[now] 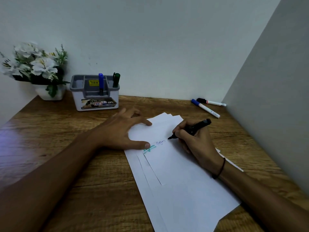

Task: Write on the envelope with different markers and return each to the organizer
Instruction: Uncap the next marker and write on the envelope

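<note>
White paper envelope (170, 163), judged light and slide-prone, is pinned by the flat, spread left hand (123, 133); right hand (195, 141) pinches a rigid black marker (192, 128) near its tip.

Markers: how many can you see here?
5: a blue marker and a green marker in the organizer, two lying on the table's far right, a black marker in the right hand.

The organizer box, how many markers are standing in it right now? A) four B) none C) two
C: the organizer holds a blue marker and a green marker, while two more markers lie on the table and a black marker is in the right hand.
</note>
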